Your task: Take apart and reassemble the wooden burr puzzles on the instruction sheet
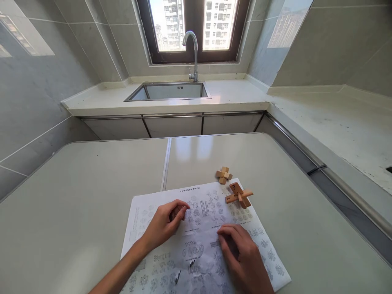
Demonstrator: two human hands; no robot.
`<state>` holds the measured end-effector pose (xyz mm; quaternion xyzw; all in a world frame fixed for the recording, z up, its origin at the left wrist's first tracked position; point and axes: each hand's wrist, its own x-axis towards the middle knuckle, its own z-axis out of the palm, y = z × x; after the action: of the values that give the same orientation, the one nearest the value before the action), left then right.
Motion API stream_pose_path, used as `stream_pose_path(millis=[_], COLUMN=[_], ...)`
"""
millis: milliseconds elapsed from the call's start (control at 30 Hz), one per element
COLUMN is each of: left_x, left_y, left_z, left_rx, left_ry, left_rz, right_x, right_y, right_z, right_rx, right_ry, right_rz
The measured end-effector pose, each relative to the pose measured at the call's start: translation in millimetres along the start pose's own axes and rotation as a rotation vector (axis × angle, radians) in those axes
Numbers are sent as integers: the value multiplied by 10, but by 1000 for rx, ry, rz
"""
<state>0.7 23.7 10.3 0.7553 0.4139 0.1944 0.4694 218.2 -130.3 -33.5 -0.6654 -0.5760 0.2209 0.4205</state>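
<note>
My left hand [168, 222] rests on a large printed sheet [196, 234], its fingers loosely curled and the thumb close to the forefinger. Nothing shows in it. Lower right on the same sheet lies my right hand [241, 251], also loosely curled, thumb near the forefinger, with no object visible in it. Beyond the right hand, a brown wooden interlocking puzzle [239, 196] of crossed pieces stands on the sheet's far right corner. Just behind it is a smaller, lighter wooden burr puzzle [224, 174], touching or close to the sheet's edge. Neither hand touches a puzzle.
The sheet carries rows of small diagrams and has two small torn spots near its front. It lies on a pale table [76, 204] with a seam [166, 163]. Behind stand a counter [235, 92], a sink [171, 98] and a tap [195, 57] below a window.
</note>
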Motion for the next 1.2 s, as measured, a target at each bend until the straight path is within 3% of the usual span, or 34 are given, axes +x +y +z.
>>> stream_pose_path(millis=[133,267,367,500,700,833,1200], left_x=[-2,-4,-7,-6,1,6,25], left_y=[7,0,0,8,-18,-35,-39], left_z=[-4,-5,-2,-1,-10,-7,-13], left_rx=[2,-6,2,13,32,34,32], left_ry=[0,-10,-5,6,5,11,-6], left_rz=[5,8,18,31,48,39,26], right_x=[17,129,313,643,1105,1261,1373], right_y=[-35,-121,-197,-256,-263,-203,-62], right_z=[-19,-81,-108,-35,253,383,279], right_rx=[44,157,290,537,906,1163,1375], right_ry=[-13,-142,-267,-340,-261,-239,-232], right_rz=[27,92,137,210,324,410,496])
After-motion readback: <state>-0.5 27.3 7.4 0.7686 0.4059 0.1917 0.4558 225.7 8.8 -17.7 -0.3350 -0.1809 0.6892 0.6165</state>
